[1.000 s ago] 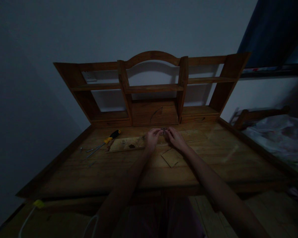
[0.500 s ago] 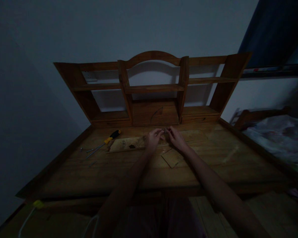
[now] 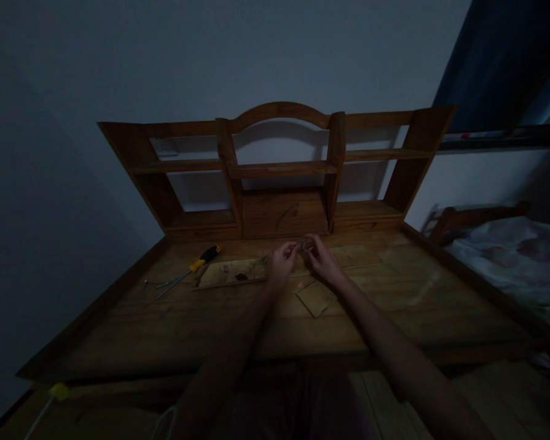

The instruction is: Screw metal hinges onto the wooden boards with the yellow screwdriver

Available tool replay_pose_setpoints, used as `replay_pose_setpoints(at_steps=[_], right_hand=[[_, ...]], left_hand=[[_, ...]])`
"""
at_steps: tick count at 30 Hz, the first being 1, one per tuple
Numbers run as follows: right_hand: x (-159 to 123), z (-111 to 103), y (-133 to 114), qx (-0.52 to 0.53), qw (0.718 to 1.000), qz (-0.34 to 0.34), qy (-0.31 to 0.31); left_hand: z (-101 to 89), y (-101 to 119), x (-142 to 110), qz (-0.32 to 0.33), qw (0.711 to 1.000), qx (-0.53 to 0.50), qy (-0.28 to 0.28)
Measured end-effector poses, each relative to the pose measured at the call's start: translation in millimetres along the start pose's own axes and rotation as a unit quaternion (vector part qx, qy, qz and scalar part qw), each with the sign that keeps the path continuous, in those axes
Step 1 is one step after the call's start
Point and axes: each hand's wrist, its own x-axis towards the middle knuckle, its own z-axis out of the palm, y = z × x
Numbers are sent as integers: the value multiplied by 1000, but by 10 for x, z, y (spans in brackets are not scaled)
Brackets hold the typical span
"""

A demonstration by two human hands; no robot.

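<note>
Over the middle of the desk, my left hand (image 3: 282, 263) and my right hand (image 3: 319, 260) meet with fingers pinched. Between their fingertips is a small dark, shiny piece (image 3: 302, 245), too small and dim to name. Beneath both hands runs a long thin wooden board (image 3: 224, 272) with dark stains and a dark hole or spot. A small square wooden piece (image 3: 315, 298) lies just in front of my right hand. Off to the left rests a screwdriver (image 3: 204, 259) with a black and yellow handle, its shaft pointing toward me.
Small metal bits, perhaps screws (image 3: 145, 284), lie left of the screwdriver. A wooden shelf unit (image 3: 284, 168) stands along the desk's back (image 3: 394, 293). At lower left is a yellow-tipped white cable (image 3: 58, 392). Right of the desk are white plastic bags (image 3: 508, 250).
Both hands stay together over the board, their fingers shifting around the small piece. My right fingers have lifted and turned slightly. The whole view has tilted a little.
</note>
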Motion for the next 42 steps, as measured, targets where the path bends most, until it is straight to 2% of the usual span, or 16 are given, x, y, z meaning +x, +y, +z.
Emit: replay_pose_setpoints(at_steps=[11, 22, 42], right_hand=[[-9, -12, -11, -1, 1000, 9, 9], [-5, 20, 39, -6, 1000, 9, 14], [-7, 25, 51, -10, 1000, 12, 6]], left_hand=[[-10, 33, 4, 32, 999, 24, 5], [11, -22, 35, 24, 1000, 18, 4], [-18, -5, 20, 97, 993, 65, 4]])
